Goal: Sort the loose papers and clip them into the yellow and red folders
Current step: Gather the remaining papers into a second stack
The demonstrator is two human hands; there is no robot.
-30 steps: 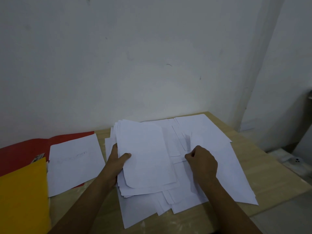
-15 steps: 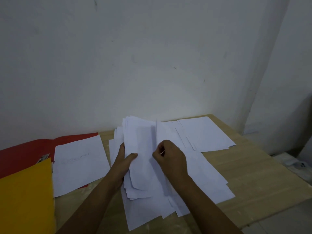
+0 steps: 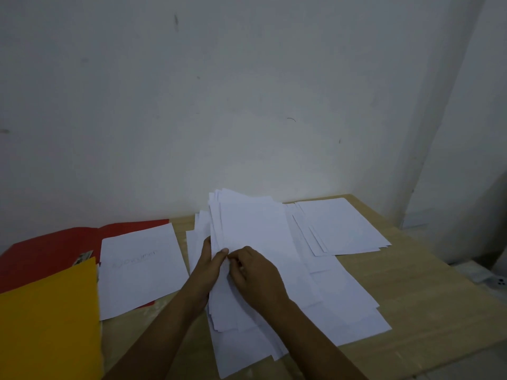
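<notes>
Two hands work at one wooden table [image 3: 411, 338] set against a pale wall [image 3: 247, 91]. The left hand [image 3: 210, 266] grips a stack [image 3: 255, 237] of white sheets by its left edge, thumb curled over the top sheet and fingers underneath, holding the stack tilted up off the table. The right hand [image 3: 253, 272] meets it at the same edge, its fingers bent and pinching the sheets beside the left thumb; how many sheets it has hold of cannot be told. The sheets in the stack are too closely packed to count.

More loose papers [image 3: 343, 305] lie spread flat under and to the right of the stack, and a separate small pile [image 3: 343, 229] sits at the table's far right, a few overlapping edges showing.

Two folders lie at the left: one red folder [image 3: 49, 256], open, and one yellow folder [image 3: 46, 325] overlapping its near corner. A single sheet [image 3: 140, 272] with faint writing rests on the red folder, near the left hand but apart from it.
</notes>
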